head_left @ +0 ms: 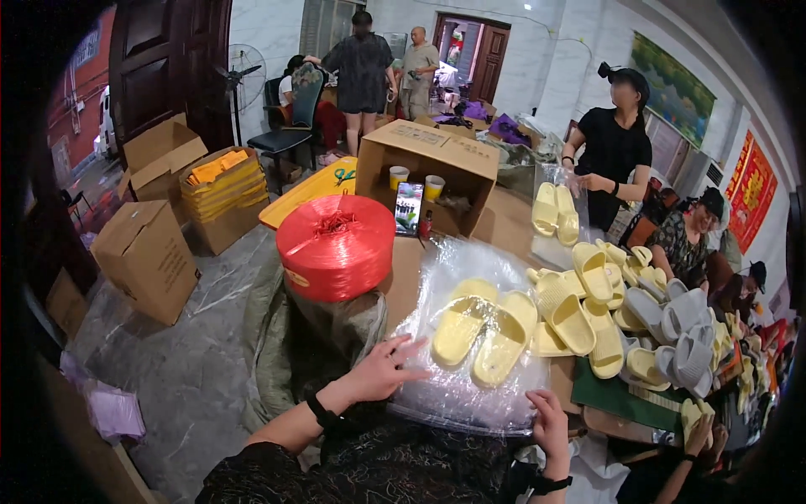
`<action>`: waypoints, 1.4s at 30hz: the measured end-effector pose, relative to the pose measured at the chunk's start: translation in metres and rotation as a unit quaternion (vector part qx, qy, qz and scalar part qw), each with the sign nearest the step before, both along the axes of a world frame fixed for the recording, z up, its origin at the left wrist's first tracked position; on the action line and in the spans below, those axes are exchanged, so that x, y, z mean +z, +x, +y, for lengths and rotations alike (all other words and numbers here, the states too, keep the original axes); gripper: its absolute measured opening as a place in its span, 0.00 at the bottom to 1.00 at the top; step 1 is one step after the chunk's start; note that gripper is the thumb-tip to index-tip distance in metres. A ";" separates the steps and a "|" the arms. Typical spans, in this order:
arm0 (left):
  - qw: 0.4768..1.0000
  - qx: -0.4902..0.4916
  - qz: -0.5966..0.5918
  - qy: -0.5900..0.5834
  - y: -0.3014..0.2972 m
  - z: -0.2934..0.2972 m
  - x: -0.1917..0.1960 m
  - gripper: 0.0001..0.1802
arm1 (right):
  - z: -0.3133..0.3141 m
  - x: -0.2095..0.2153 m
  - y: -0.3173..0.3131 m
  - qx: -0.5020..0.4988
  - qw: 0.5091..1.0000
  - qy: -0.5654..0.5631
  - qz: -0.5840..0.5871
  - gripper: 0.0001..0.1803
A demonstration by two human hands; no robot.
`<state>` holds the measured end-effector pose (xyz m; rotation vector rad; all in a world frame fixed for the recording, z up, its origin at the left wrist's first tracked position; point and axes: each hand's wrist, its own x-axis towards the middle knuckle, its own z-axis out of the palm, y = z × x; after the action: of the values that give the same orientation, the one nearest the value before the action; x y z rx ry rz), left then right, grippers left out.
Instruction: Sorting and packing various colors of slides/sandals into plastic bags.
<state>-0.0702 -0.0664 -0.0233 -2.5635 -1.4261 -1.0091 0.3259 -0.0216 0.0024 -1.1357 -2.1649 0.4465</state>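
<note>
While the left hand lay open, fingers spread, at the left edge of the bag, the right hand curled halfway at its near right corner, any grip there impossible to tell. Inside, two slippers lay between and just beyond the hands; red twine stood past the left, more slippers past the right.

Taking the clear plastic bag before you as the dial's centre, you have a pair of yellow slippers at its middle. Your left hand spreads its fingers over the bag's eight o'clock edge; your right hand is at four o'clock, by the near corner. A red twine roll sits at ten, a lit phone at eleven, an open carton at twelve. At three, yellow and grey slippers pile up; at one stands a co-worker in black.
</note>
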 end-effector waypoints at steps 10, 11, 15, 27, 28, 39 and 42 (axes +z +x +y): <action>0.999 -0.034 0.018 0.031 0.010 0.011 -0.002 0.12 | -0.008 -0.016 0.018 -0.023 0.997 0.070 0.006 0.16; 0.999 -0.019 0.010 0.030 0.008 0.006 0.001 0.11 | -0.003 -0.015 0.014 -0.009 0.998 0.057 0.019 0.15; 0.997 -0.034 -0.072 -0.021 0.007 0.002 -0.002 0.07 | 0.002 -0.003 -0.001 0.016 0.992 0.062 0.108 0.10; 0.886 0.022 -0.427 -0.177 0.022 0.031 -0.007 0.15 | 0.022 -0.022 -0.014 -0.167 0.966 0.021 0.195 0.09; 0.882 0.059 -0.430 -0.184 0.024 0.034 0.000 0.16 | 0.028 -0.019 -0.018 -0.153 0.966 0.076 0.196 0.08; 0.818 0.157 -0.488 -0.260 0.019 0.069 -0.014 0.16 | 0.056 -0.011 -0.037 -0.197 0.964 0.040 0.172 0.11; 0.874 0.179 -0.402 -0.207 0.025 0.064 -0.003 0.14 | 0.054 -0.019 -0.035 -0.236 0.961 0.030 0.140 0.12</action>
<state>-0.0450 -0.0029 -0.0262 -1.9829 -2.4157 -1.9985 0.2906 0.0321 -0.0170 -1.4080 -1.5893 0.3001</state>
